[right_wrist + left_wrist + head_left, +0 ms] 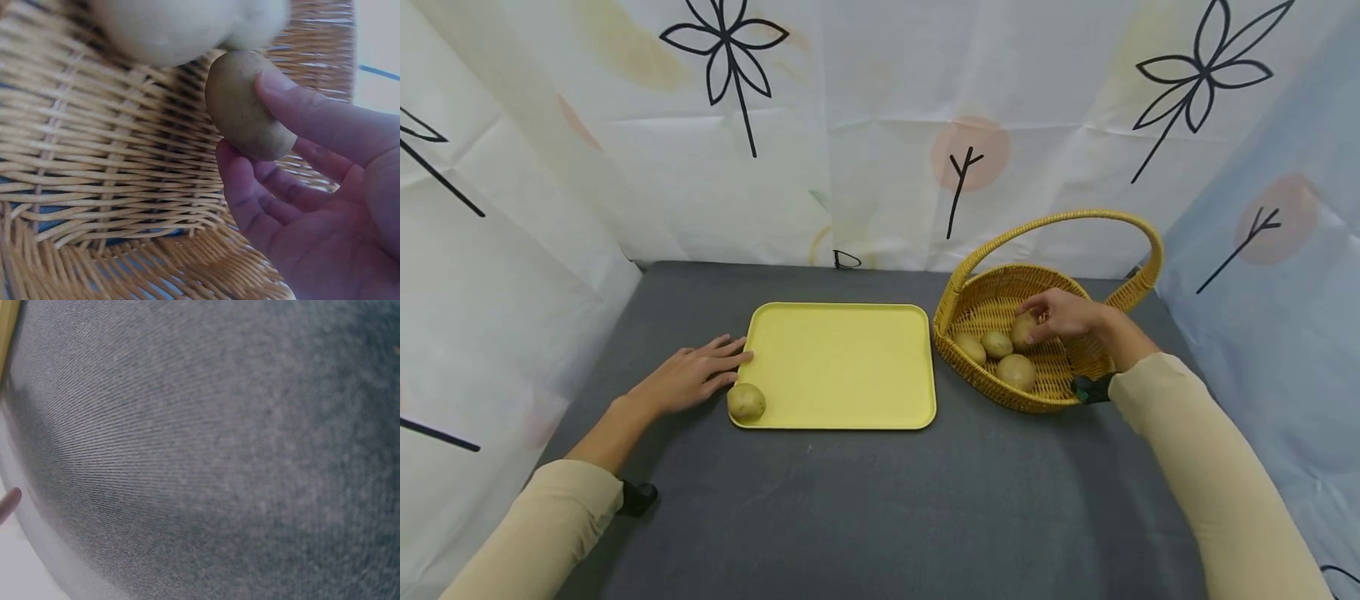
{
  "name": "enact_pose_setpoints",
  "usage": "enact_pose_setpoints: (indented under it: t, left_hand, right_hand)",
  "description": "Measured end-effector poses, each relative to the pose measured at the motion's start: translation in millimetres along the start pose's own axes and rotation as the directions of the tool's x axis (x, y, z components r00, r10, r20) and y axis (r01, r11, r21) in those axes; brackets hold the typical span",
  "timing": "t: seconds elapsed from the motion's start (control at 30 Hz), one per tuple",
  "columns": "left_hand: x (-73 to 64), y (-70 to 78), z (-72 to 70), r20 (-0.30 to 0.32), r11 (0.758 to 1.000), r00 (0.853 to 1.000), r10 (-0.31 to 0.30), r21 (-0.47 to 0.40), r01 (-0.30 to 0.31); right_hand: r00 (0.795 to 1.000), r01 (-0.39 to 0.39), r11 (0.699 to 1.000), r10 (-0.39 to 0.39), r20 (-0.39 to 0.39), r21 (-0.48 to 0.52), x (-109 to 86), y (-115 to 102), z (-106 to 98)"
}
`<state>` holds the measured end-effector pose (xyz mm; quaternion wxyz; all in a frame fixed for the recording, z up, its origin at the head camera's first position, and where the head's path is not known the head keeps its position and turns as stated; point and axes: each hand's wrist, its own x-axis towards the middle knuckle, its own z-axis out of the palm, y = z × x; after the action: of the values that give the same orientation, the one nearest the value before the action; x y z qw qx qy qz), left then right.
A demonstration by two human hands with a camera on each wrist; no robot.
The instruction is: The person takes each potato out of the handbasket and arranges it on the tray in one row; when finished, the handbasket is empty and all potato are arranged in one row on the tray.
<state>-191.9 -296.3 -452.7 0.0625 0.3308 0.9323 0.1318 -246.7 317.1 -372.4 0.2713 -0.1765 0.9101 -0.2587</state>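
Note:
My right hand [1063, 315] reaches into a yellow wicker basket [955, 302] and holds a potato [240, 103] between thumb and fingers. Three other potatoes lie in the basket, the nearest to me being a round potato [1017, 372]. On the left, my left hand [696, 375] lies with its fingers extended, fingertips at the left rim of a yellow tray [838, 367]. One potato [747, 402] sits at the tray's near left corner, just in front of that hand. The left wrist view shows mostly grey cloth and one fingertip.
A grey cloth [880, 508] covers the table. White patterned curtains [880, 150] hang behind it and at both sides. The basket's tall handle [1067, 217] arches over its opening, behind my right hand. A thin dark cable [1337, 571] shows at the lower right.

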Motion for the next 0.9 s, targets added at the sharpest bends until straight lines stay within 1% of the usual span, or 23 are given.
enact_pose_setpoints:
  t: [0.07, 0.13, 0.2, 0.27, 0.3, 0.37, 0.47, 0.57, 0.67, 0.8, 0.9]
  left_hand:
    - [-0.5, 0.5, -1.1, 0.004, 1.0, 1.0, -0.007, -0.001, 0.007]
    - [-0.7, 0.7, -1.6, 0.003, 1.0, 1.0, -0.006, -0.004, 0.006]
    - [-0.8, 1.0, -1.8, -0.001, 1.0, 1.0, -0.001, -0.005, 0.001]
    - [-1.0, 1.4, -2.1, -0.003, 1.0, 1.0, 0.002, -0.004, -0.002]
    - [-1.0, 1.7, -2.3, -0.005, 1.0, 1.0, 0.006, -0.004, -0.006]
    - [-1.0, 2.0, -2.8, -0.007, 1.0, 1.0, 0.01, 0.001, -0.01]
    - [-1.5, 2.5, -3.2, -0.005, 1.0, 1.0, 0.007, 0.007, -0.007]
    - [-2.2, 2.7, -3.3, -0.002, 1.0, 1.0, 0.001, 0.007, -0.001]
    - [-1.9, 3.2, -3.3, -0.006, 1.0, 1.0, 0.006, 0.008, -0.006]
    - [-0.9, 3.5, -2.3, -0.017, 1.0, 1.0, 0.012, 0.015, -0.012]
    - [-0.8, 3.1, -1.5, -0.02, 1.0, 1.0, 0.01, 0.02, -0.01]
  right_hand:
    - [1.0, 0.006, 1.0, -0.005, -0.026, 0.02, -4.7, -3.4, -2.7]
    - [0.999, 0.016, 0.997, -0.013, -0.042, 0.071, -10.1, -6.6, -5.1]
    - [0.999, 0.028, 0.992, -0.022, -0.047, 0.121, -16.4, -11.0, -7.1]
    - [0.998, 0.051, 0.988, -0.046, -0.042, 0.147, -22.3, -15.9, -8.6]
    - [0.997, 0.067, 0.986, -0.062, -0.039, 0.152, -25.2, -19.1, -9.0]
    - [0.995, 0.101, 0.986, -0.098, -0.031, 0.13, -30.5, -27.3, -9.6]
    - [0.986, 0.166, 0.982, -0.167, 0.002, 0.095, -34.6, -43.1, -8.3]
    - [0.971, 0.222, 0.971, -0.229, 0.067, 0.092, -35.6, -62.4, -2.4]
    - [0.949, 0.264, 0.957, -0.28, 0.146, 0.119, -33.9, -81.6, 9.3]
    - [0.912, 0.31, 0.939, -0.338, 0.232, 0.147, -26.3, -105.4, 30.6]
    - [0.89, 0.351, 0.925, -0.377, 0.257, 0.142, -15.8, -121.6, 49.2]
